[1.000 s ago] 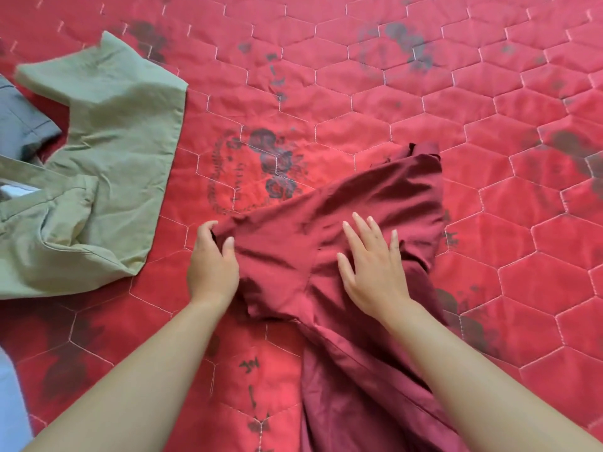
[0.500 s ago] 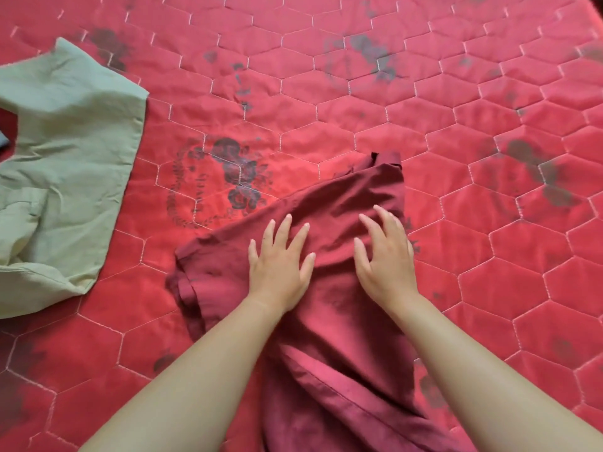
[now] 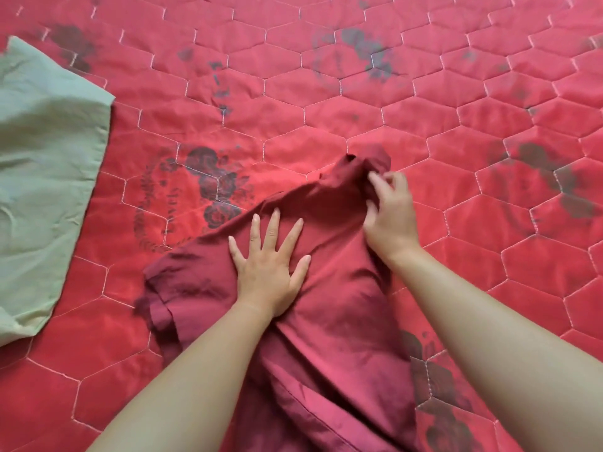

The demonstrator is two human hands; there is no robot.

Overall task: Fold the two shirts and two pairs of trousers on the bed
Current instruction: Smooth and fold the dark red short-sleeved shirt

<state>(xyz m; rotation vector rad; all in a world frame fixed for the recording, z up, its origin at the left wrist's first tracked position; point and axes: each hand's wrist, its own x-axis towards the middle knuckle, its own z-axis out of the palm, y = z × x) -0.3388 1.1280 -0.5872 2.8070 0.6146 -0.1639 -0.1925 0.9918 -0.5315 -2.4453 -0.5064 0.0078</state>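
Both on the maroon garment (image 3: 332,321), centre frame: our left hand (image 3: 267,269) presses flat, fingers spread; our right hand (image 3: 390,216) pinches its top end.

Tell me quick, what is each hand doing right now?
Left hand: open, fingers spread, pressing flat on the dark red garment.
Right hand: closed, pinching the bunched far end of that garment.

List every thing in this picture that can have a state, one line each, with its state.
Dark red garment: unfolded, rumpled on the quilt, far end bunched.
Left hand: flat, fingers spread, pressing the dark red garment.
Right hand: pinching the garment's bunched far end.
Green garment: lying creased, untouched, partly out of frame.
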